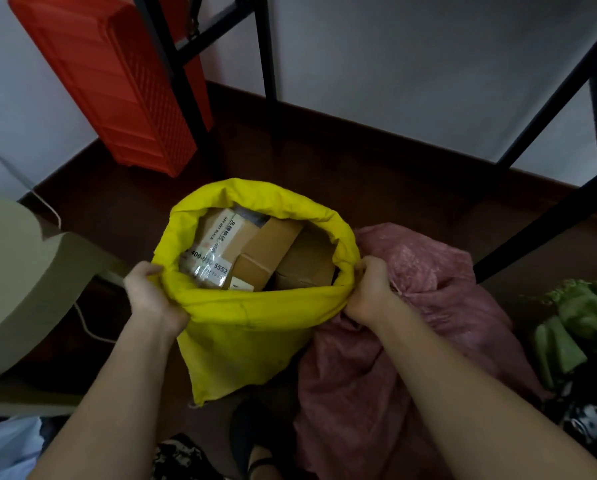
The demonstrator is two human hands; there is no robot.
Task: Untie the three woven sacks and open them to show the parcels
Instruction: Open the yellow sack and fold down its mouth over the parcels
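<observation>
Yellow sack (241, 320): centre floor, mouth rolled open, parcels (255, 254) showing.
Left hand (151, 296): grips left rim.
Right hand (370, 292): grips right rim.
Risk: released rim may slump shut, hiding the parcels.

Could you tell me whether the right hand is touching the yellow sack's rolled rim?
Touching. The head view shows the right hand with its fingers curled round the right side of the yellow sack at its rolled rim, no gap between them.

Inside the yellow sack (248, 327), the taped parcel (217, 247) carries black digits reading "400-0.. 5552", middle partly glared out; a small line beside looks like "BLACK", and the other characters are too blurred.
</observation>
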